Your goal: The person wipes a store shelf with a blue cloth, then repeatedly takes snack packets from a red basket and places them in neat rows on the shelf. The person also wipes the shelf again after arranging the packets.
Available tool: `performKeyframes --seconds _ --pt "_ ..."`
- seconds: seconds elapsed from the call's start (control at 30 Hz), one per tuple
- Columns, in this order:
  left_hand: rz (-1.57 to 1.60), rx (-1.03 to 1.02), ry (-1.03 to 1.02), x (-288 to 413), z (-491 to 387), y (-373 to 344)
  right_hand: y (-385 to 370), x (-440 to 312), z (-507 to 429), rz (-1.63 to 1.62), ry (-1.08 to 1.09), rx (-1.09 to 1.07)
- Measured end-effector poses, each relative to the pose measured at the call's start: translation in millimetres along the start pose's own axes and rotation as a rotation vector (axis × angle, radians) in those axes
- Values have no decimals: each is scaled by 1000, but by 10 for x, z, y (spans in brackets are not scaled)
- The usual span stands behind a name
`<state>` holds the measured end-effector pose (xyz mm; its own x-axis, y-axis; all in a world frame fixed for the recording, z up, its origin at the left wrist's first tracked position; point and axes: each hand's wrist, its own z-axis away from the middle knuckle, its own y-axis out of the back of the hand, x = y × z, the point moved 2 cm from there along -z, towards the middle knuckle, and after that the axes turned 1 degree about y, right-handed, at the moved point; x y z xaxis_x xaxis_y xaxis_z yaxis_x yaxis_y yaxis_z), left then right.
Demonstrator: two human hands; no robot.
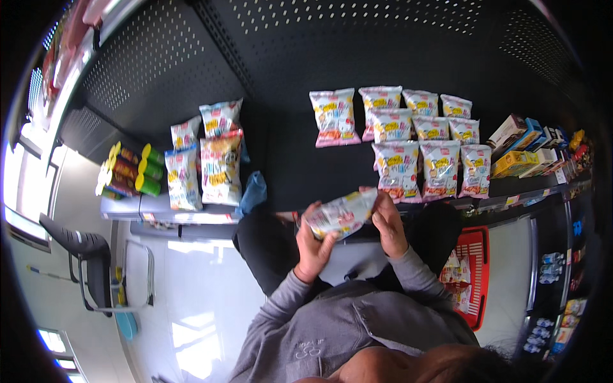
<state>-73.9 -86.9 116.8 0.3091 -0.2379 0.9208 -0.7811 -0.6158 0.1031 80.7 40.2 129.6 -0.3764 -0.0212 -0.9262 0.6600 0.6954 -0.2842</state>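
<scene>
Between my two hands, in front of the shelf edge, a snack bag [342, 214] is held tilted. My left hand [313, 244] grips its left end, with the thumb on the near side. My right hand [388, 225] is at its upper right end, fingers partly hidden behind it. Beyond, on the black metal shelf [306, 177], rows of similar white and pink snack bags [395, 167] stand upright to the right. One such bag [334, 117] stands at the back, left of those rows. A blue cloth [253, 191] lies at the shelf's front edge.
More snack bags [221, 167] and lidded canisters [151, 170] stand on the left; boxed goods [515, 163] are on the right. A red basket [480, 277] holding packets is at my right side. A black chair [93, 249] stands on the left, near a blue-green basin [126, 323].
</scene>
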Motion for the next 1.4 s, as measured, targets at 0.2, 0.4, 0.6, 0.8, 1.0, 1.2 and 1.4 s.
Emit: performKeyframes --seconds 0.2,0.4,0.6,0.8,1.0,1.2,1.4 --pt "379 -24 314 -129 -68 -95 -42 323 41 170 -109 -117" --pt "351 25 333 -258 -364 -116 78 388 -44 183 -100 -103" --pt "305 133 290 -415 -1199 -99 472 527 9 258 -123 -91" --pt "233 112 267 -1208 -1746 -425 382 818 262 142 -293 -155" --pt "-317 112 102 -1361 -1821 -557 292 772 260 267 -237 -221" --pt "-436 86 -61 -1133 -1562 -572 216 702 260 285 -201 -199" --pt "-355 79 13 -1342 -1662 -610 168 816 315 405 -140 -254"
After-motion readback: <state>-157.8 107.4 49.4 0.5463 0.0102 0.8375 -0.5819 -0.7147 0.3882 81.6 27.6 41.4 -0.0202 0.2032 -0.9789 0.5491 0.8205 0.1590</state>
